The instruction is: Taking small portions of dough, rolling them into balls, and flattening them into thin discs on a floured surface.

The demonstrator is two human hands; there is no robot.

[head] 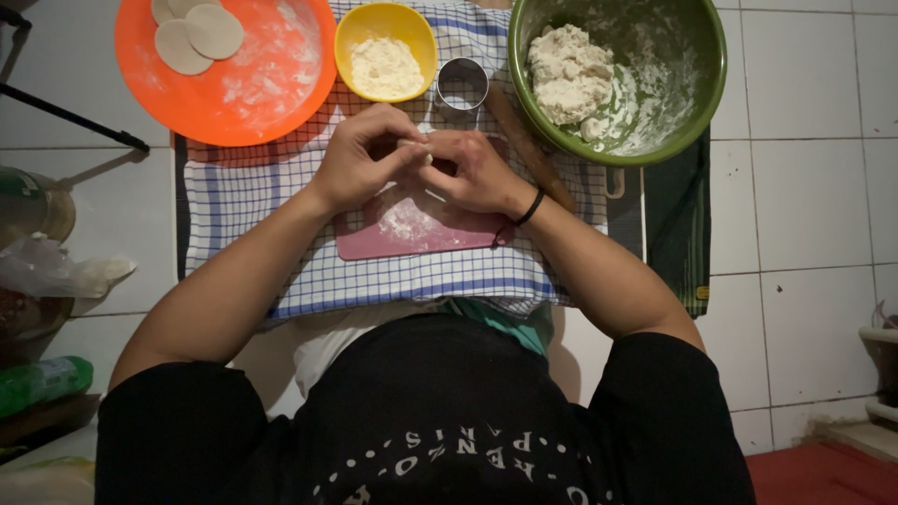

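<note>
Head view: a small pale, soft dough piece [416, 150] is pinched between the closed fingers of the left hand [360, 164] and right hand [477, 173], above a floured pink board [412, 234] on checked cloth [243, 187].

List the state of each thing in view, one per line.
Left hand: pinching the dough piece.
Right hand: pinching it too.
Dough piece: held between both hands.
Green bowl: holds a dough lump, floured.
Yellow bowl: holds flour.
Orange plate: floured, carrying dough discs.
Pink board: floured.
Metal ring: upright, empty.
</note>
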